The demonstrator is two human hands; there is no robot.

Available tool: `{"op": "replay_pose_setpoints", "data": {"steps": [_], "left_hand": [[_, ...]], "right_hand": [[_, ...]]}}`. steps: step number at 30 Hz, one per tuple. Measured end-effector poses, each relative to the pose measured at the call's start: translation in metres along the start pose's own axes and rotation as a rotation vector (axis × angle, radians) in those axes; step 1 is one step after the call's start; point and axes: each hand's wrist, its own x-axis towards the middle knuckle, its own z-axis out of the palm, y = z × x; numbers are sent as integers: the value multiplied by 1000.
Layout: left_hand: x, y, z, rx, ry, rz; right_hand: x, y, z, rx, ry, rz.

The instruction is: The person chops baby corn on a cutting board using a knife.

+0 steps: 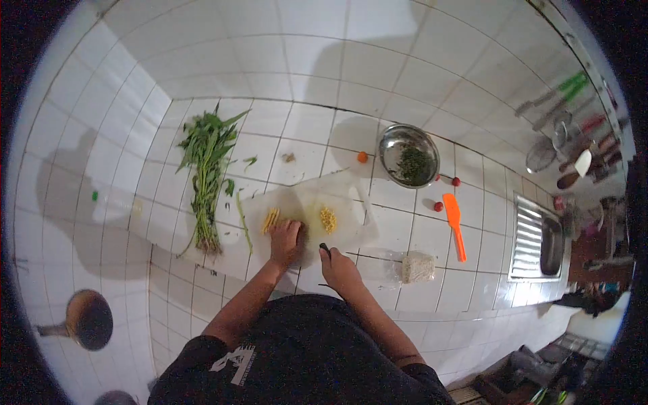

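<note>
My right hand (341, 271) is wrapped round the black handle of a knife (325, 249); its blade is hard to make out. On the translucent cutting board (358, 233), my left hand (287, 241) lies with fingers curled down against several thin yellow strips (271, 219), whose ends stick out to its left. What lies beneath those fingers is hidden. A small heap of chopped yellow pieces (327, 220) sits on the board, ahead of the knife handle.
Leafy green stalks (206, 169) lie at left, a loose stem (243, 223) beside the board. A steel bowl (388, 145) holds chopped greens. Nearby are an orange item (362, 157), red items (438, 206), an orange spatula (453, 216), a clear-wrapped pale block (418, 268) and a sink (551, 246).
</note>
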Motion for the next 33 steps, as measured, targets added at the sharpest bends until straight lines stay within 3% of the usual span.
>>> {"op": "replay_pose_setpoints", "data": {"steps": [2, 6, 10, 17, 19, 20, 23, 26, 28, 33], "left_hand": [[0, 4, 2, -5, -25, -90], [0, 3, 7, -44, 40, -70], [-4, 5, 6, 51, -1, -65], [0, 8, 6, -29, 126, -45], [1, 10, 1, -78, 131, -74], [2, 10, -2, -75, 139, -79], [4, 12, -3, -105, 41, -131], [2, 8, 0, -56, 95, -68], [2, 7, 3, -55, 110, -53], [2, 12, -4, -97, -11, -138]], "right_hand": [[-8, -9, -12, -5, -20, 36], [-11, -15, -16, -32, -75, 109], [4, 7, 14, -91, -81, 66], [22, -2, 9, -117, 0, -147], [16, -16, -5, -114, -121, 49], [15, -14, -3, -119, -123, 41], [15, -4, 7, -198, -88, -71], [20, -8, 11, -215, -73, -67], [22, -22, 3, -34, -180, 104], [13, -16, -3, -201, -127, -2]]}}
